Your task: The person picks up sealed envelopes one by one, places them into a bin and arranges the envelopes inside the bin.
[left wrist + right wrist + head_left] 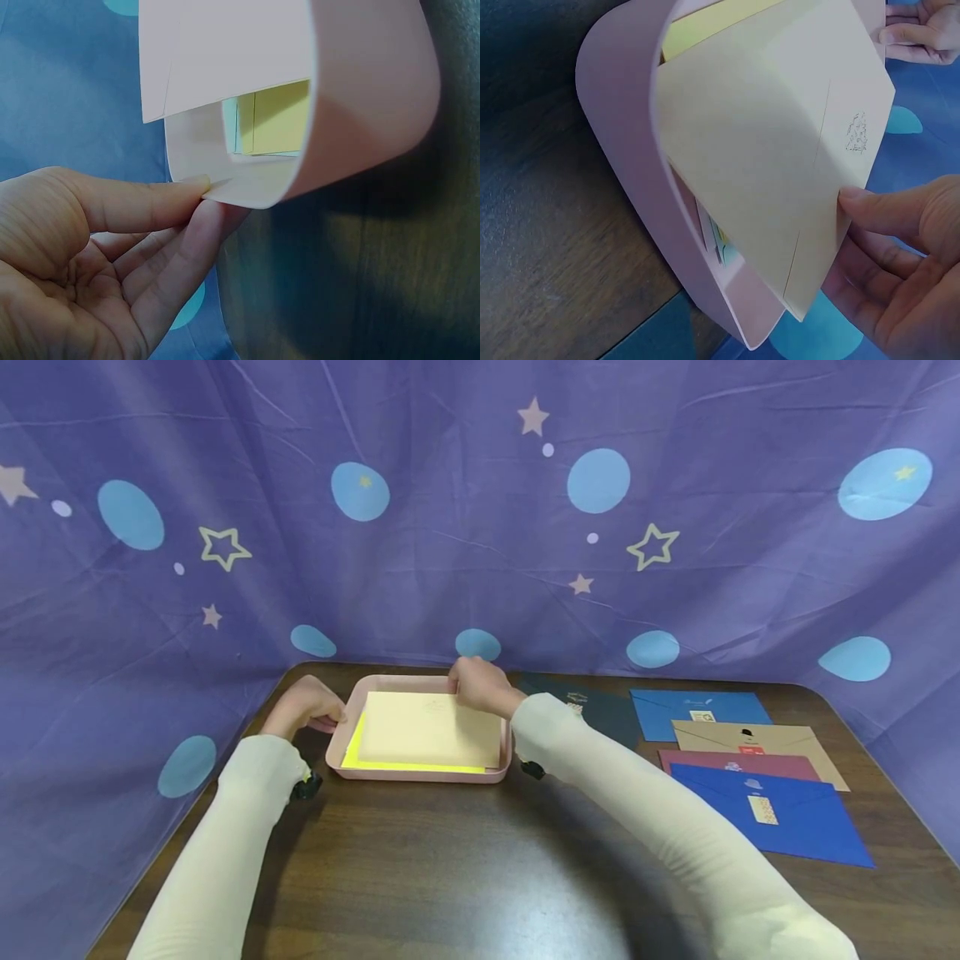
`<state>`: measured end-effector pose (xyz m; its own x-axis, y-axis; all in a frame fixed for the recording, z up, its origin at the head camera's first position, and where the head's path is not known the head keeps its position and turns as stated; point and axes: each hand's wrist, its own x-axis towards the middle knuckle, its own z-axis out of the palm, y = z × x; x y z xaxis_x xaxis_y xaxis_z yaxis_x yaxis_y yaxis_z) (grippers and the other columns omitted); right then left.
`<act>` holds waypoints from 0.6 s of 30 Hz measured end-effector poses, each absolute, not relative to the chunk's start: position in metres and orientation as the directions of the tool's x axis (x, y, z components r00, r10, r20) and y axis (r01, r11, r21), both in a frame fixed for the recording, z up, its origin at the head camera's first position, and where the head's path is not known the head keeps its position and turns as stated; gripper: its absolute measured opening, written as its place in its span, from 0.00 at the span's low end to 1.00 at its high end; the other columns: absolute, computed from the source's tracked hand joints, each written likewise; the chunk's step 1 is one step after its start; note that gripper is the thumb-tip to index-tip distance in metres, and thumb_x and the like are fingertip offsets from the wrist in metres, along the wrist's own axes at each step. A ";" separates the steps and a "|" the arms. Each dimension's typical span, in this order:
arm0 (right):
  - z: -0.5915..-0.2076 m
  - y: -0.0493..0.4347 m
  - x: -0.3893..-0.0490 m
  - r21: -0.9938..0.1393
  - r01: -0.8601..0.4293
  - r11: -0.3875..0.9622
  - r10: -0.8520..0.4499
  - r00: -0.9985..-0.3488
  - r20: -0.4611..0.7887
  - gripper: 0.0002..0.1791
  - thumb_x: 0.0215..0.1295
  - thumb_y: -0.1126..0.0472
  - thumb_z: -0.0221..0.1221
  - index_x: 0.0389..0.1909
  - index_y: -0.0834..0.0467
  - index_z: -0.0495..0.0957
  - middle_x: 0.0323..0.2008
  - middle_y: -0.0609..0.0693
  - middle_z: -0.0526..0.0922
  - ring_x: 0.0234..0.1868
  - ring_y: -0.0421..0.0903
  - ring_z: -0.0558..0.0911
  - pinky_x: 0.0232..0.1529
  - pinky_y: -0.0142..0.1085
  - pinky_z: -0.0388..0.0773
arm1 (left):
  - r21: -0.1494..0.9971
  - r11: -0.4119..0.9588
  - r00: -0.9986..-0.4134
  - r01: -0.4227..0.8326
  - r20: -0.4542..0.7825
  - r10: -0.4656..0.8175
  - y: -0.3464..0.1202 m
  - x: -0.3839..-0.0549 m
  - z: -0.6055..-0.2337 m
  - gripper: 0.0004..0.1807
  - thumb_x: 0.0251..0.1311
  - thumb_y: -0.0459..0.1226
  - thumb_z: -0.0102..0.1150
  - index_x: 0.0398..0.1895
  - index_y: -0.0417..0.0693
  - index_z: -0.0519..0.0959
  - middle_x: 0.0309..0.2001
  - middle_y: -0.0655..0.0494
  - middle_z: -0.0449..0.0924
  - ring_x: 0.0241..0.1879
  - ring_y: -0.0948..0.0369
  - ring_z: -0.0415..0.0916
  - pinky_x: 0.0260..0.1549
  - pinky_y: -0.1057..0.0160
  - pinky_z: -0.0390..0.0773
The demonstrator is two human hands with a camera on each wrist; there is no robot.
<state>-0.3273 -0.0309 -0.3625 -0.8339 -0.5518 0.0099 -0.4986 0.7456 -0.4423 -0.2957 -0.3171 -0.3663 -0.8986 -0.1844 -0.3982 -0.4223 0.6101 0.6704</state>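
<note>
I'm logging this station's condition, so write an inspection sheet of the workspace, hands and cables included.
Surface: dark wood-grain table, glare near the front.
Job's things: yellow paper item in pink tray, cream envelope over it.
Clutter: dark green envelope, light blue envelope, tan envelope, maroon envelope, royal blue envelope; last four overlap.
Left hand: pinches tray's rim.
Right hand: pinches cream envelope's edge.
Cables: nothing seen.
Surroundings: patterned purple curtain behind.

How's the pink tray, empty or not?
Not empty: inside the pink tray, yellow paper peeks out from under the cream envelope.
</note>
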 end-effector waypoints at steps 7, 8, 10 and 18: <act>-0.362 -0.033 -0.325 -0.436 -0.474 0.765 -0.536 -0.844 -0.023 0.17 0.58 0.78 0.50 0.28 0.56 0.83 0.36 0.47 0.79 0.32 0.43 0.67 0.28 0.31 0.66 | 0.647 0.619 -0.886 -0.446 -0.419 -0.201 -0.319 -0.301 -0.367 0.04 0.47 0.19 0.64 0.29 0.28 0.81 0.21 0.52 0.76 0.18 0.63 0.79 0.26 0.66 0.89; -0.362 -0.033 -0.325 -0.436 -0.469 0.768 -0.531 -0.847 -0.022 0.19 0.58 0.77 0.50 0.32 0.55 0.86 0.41 0.46 0.82 0.34 0.42 0.70 0.30 0.31 0.70 | 0.646 0.620 -0.885 -0.446 -0.419 -0.201 -0.319 -0.300 -0.366 0.05 0.47 0.19 0.64 0.29 0.27 0.81 0.21 0.52 0.76 0.18 0.63 0.78 0.26 0.66 0.89; -0.361 -0.033 -0.324 -0.434 -0.464 0.772 -0.525 -0.850 -0.026 0.20 0.59 0.77 0.51 0.36 0.54 0.88 0.47 0.46 0.84 0.37 0.43 0.73 0.32 0.33 0.74 | 0.641 0.622 -0.884 -0.450 -0.417 -0.210 -0.318 -0.300 -0.366 0.06 0.49 0.19 0.64 0.32 0.25 0.81 0.21 0.53 0.76 0.18 0.63 0.78 0.26 0.65 0.90; -0.366 -0.037 -0.327 -0.431 -0.448 0.783 -0.519 -0.853 -0.056 0.17 0.56 0.77 0.50 0.19 0.52 0.71 0.34 0.47 0.73 0.28 0.42 0.63 0.22 0.32 0.57 | 0.640 0.628 -0.888 -0.442 -0.412 -0.205 -0.317 -0.298 -0.366 0.03 0.51 0.19 0.62 0.29 0.28 0.81 0.21 0.54 0.75 0.17 0.64 0.78 0.25 0.66 0.89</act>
